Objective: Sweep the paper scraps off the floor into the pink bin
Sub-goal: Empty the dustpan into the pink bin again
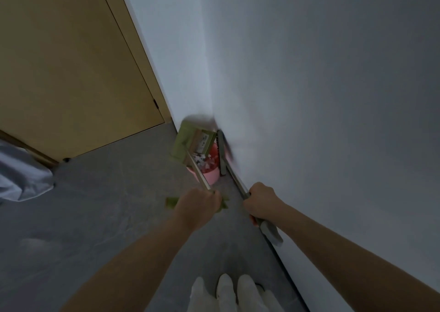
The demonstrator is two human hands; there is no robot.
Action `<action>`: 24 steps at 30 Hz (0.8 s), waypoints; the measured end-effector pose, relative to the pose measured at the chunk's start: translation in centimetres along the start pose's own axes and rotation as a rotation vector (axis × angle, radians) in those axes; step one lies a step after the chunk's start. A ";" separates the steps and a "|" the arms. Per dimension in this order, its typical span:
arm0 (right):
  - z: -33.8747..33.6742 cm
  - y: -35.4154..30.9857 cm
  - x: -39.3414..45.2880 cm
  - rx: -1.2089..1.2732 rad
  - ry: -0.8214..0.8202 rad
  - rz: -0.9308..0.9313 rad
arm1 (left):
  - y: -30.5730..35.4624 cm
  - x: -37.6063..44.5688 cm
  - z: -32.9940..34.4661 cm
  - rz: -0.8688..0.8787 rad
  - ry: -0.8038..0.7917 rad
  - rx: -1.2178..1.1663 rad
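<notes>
The pink bin (209, 168) sits in the wall corner holding paper scraps (202, 161), the green dustpan (190, 142) tipped over it by the left hand (198, 205) gripping its handle, while the right hand (260, 203) grips the broom (223, 152) beside the bin.

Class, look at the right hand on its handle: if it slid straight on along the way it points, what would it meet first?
Probably the broom head beside the pink bin; the right hand points along the handle toward that corner, though depth is unclear.

Broom head (225, 142) motion-blurred against wall; pink bin (210, 177) largely behind dustpan (190, 142); bedding (21, 176) cropped left.
</notes>
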State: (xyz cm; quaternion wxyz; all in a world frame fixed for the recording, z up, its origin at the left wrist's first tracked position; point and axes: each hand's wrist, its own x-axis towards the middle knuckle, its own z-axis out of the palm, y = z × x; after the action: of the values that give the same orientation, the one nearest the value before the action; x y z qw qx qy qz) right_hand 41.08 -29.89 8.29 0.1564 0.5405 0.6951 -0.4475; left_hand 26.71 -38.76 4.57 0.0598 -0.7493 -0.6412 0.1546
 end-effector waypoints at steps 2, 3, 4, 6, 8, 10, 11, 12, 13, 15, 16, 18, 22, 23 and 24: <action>0.1 0.3 -0.1 -0.015 0.019 -0.001 | 0.4 0.0 0.4 0.041 -0.019 0.036; 0.2 0.4 -0.1 -0.018 0.027 -0.005 | 0.5 0.0 0.5 0.047 -0.047 0.038; 0.3 0.5 0.0 -0.017 0.030 -0.007 | 0.6 0.0 0.5 0.059 -0.030 0.027; 0.5 0.7 0.1 -0.008 0.027 -0.007 | 0.6 -0.1 0.6 0.081 -0.040 0.023; 0.8 0.8 0.4 -0.008 0.020 -0.009 | 0.6 -0.3 1.6 0.108 -0.044 -0.005; 1.0 0.9 0.6 -0.002 0.023 -0.009 | 0.8 -0.5 2.0 0.113 -0.064 -0.007; 1.0 0.9 0.7 0.008 0.024 -0.009 | 1.0 -0.5 2.7 0.115 -0.063 -0.005; 1.0 1.0 0.8 0.018 0.022 -0.008 | 1.3 -0.5 3.4 0.111 -0.057 0.000; 1.0 1.0 0.8 0.022 0.017 -0.009 | 1.7 -0.6 3.7 0.119 -0.068 0.008; 1.1 1.0 0.9 0.017 0.012 -0.004 | 2.2 -0.6 4.4 0.122 -0.104 0.006; 1.1 1.1 0.9 0.014 0.015 -0.001 | 2.4 -0.6 4.5 0.122 -0.122 0.000; 1.1 1.1 1.1 0.014 0.022 0.002 | 2.4 -0.5 4.8 0.138 -0.134 0.002; 1.3 1.2 1.1 0.029 0.016 0.014 | 2.3 -0.4 4.9 0.140 -0.130 0.021; 1.4 1.2 1.1 0.034 0.014 0.018 | 2.3 -0.4 5.0 0.140 -0.134 0.030; 1.5 1.3 1.2 0.038 0.015 0.022 | 2.4 -0.3 5.0 0.144 -0.142 0.034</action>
State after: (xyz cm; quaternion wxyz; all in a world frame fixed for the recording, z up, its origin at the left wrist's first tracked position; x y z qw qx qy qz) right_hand 41.38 -30.33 6.03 0.1457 0.5542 0.6818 -0.4547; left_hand 27.36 -39.98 -0.83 0.0158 -0.7796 -0.5854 0.2220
